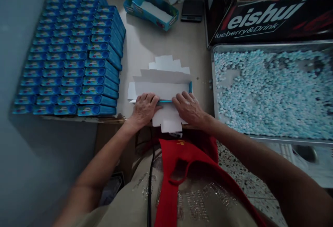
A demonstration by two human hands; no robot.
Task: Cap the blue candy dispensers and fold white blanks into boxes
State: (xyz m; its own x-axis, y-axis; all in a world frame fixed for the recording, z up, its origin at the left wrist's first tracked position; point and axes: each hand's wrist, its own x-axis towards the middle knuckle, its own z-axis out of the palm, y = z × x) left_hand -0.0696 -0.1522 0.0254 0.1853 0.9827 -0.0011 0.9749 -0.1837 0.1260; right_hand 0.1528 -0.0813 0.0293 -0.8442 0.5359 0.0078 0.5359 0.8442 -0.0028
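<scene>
A partly folded cardboard box (161,89) lies at the table's near edge, its white inside facing up and a strip of blue outside showing at the right end. Stepped flaps spread away from it at the back, and another flap hangs over the table edge toward me. My left hand (146,108) has its fingers curled over the near wall of the box, left of the middle. On the same wall, further right, my right hand (187,107) grips with bent fingers. Both thumbs are largely hidden.
Stacked blue packs (65,53) fill the table's left side. Folded blue display boxes (154,10) lie at the back beside a black scale (192,10). To the right, a metal tray (213,91) holds many pale blue and white pellets (270,95), below a black carton (260,22).
</scene>
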